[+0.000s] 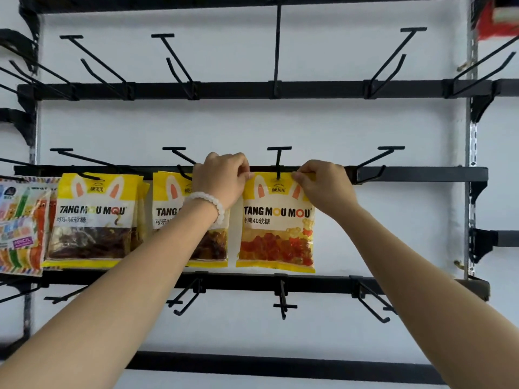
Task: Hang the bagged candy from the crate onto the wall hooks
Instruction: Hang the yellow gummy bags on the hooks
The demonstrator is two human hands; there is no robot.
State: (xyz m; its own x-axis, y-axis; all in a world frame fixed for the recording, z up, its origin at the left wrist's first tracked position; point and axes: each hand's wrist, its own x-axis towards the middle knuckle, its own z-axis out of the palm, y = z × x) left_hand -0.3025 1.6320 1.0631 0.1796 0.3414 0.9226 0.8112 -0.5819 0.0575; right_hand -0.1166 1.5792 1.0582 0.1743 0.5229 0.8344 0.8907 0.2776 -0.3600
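Black wall rack (421, 174), mid rail: gummy-bear bag (276, 223) sits on centre hook (278, 164), L hand (222, 179) & R hand (323, 185) pinching its top corners. Risk: hole misses prong, bag drops on release.

White wall (337, 127) behind the rack. Slotted metal upright (472, 141) at right, running top to bottom. Red object (497, 18), blurred, in the upper right corner. White bead bracelet (209, 202) encircling a wrist at centre.
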